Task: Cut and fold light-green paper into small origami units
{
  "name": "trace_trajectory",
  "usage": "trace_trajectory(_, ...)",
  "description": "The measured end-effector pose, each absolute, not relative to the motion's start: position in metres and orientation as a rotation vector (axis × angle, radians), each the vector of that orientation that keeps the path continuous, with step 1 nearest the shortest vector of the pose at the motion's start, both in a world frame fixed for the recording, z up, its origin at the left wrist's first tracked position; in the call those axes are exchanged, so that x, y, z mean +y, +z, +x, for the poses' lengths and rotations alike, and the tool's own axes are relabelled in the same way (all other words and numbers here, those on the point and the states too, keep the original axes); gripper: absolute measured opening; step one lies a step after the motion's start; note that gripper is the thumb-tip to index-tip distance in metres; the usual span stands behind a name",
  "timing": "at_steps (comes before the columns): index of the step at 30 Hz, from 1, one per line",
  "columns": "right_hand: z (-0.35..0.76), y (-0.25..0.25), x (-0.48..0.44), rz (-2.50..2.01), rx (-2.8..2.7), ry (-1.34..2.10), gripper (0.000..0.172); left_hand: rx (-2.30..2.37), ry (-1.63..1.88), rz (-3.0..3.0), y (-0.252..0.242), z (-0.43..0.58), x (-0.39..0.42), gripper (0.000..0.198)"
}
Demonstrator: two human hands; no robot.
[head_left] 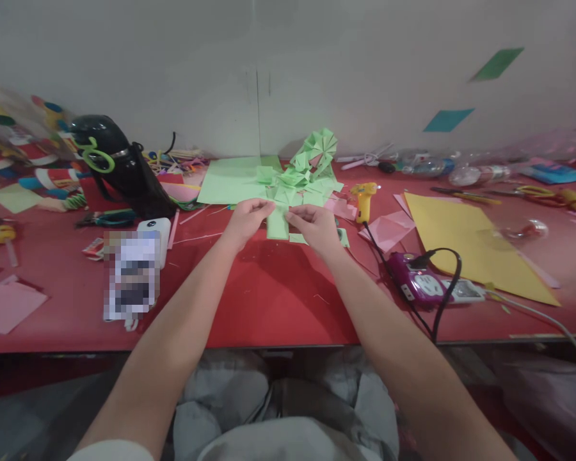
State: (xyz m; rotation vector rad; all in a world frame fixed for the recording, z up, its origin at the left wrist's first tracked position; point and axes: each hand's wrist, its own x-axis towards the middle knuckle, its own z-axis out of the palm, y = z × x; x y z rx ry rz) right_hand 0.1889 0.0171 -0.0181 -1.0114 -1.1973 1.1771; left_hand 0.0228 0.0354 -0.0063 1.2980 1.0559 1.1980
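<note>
Between my two hands is a narrow folded strip of light green paper (278, 225), held upright over the red table. My left hand (248, 221) pinches its left edge, thumb and forefinger together. On the other edge my right hand (315, 224) grips the strip in the same way. Just behind it lies a heap of folded green paper pieces (295, 182), with a pleated, fan-like green piece (322, 146) rising at the back. Flat green sheets (228, 179) lie beside and under the heap.
A yellow glue gun (364, 200) stands right of the heap. Nearer me is a purple power strip (415, 280) with cables. Yellow card (470, 246) covers the right side. A black bottle (120, 163), pliers (108, 218) and a phone (133, 275) are on the left.
</note>
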Motion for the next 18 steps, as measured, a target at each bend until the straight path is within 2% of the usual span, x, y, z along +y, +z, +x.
trace_trajectory(9,0.1907,-0.0200,0.0199,-1.023,-1.166,1.203,0.035,1.067,1.231,1.241,-0.0038,0.0207,0.0329,0.041)
trace_trajectory(18,0.1894,-0.0178,0.0190,-1.016,-1.138,1.249,0.038,1.076,1.264,1.349,-0.0095,0.0166,0.0383,0.029)
